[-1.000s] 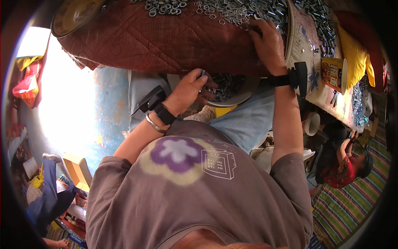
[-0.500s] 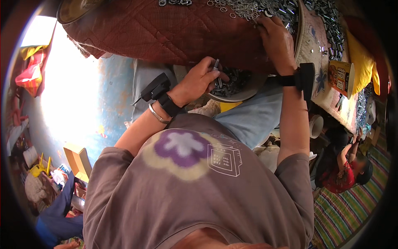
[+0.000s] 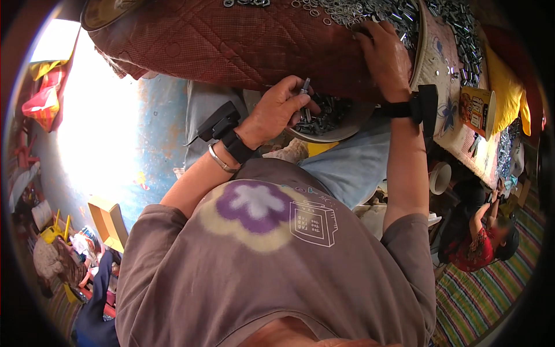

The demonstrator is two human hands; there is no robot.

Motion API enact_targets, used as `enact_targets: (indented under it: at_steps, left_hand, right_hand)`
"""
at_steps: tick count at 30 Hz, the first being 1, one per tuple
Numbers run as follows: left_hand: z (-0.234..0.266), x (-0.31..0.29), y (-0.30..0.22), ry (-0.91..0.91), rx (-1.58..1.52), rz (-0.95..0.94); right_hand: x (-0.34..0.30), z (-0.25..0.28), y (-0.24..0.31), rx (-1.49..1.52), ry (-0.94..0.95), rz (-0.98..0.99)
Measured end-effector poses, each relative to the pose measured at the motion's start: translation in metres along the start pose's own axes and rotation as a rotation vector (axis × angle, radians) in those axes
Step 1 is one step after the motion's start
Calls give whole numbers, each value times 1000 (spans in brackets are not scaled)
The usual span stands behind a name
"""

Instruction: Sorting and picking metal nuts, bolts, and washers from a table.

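Partly hidden by the pinching fingers of the left hand (image 3: 270, 114), a metal bolt (image 3: 306, 85) juts from their tips near the bowl (image 3: 328, 139), while the right hand (image 3: 386, 61) bends its fingers at the washers (image 3: 332, 11), cut off above, whether gripping any I cannot tell.

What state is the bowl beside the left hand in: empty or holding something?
Holding something: dark metal pieces show inside the bowl beside the left hand; how full, I cannot tell.
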State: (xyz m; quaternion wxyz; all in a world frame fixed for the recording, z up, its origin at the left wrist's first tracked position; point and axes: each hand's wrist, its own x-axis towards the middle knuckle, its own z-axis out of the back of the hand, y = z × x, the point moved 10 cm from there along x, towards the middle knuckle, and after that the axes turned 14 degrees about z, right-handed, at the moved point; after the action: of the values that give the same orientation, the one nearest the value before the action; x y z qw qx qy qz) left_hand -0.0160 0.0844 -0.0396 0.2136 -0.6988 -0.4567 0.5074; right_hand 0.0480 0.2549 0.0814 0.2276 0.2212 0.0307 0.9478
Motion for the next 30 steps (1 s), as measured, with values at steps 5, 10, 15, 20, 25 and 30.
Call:
enact_targets:
  at_steps: [5, 10, 15, 20, 25, 30]
  left_hand:
    - [1, 1, -6, -39, 82, -58]
    - [2, -1, -10, -51, 36, -56]
    - [9, -6, -11, -69, -26, -68]
    - [5, -10, -19, -89, 49, -105]
    - [8, -14, -24, -166, 208, -153]
    - [14, -17, -29, -266, 294, -201]
  right_hand:
    - [6, -3, 9, -46, 49, 47]
    - [5, -4, 5, -113, 44, 10]
    - [-9, 10, 32, 431, -40, -27]
    - [-30, -24, 76, 736, 227, -38]
    - [-37, -33, 85, 767, 347, -33]
    - [-30, -35, 91, 765, 443, -38]
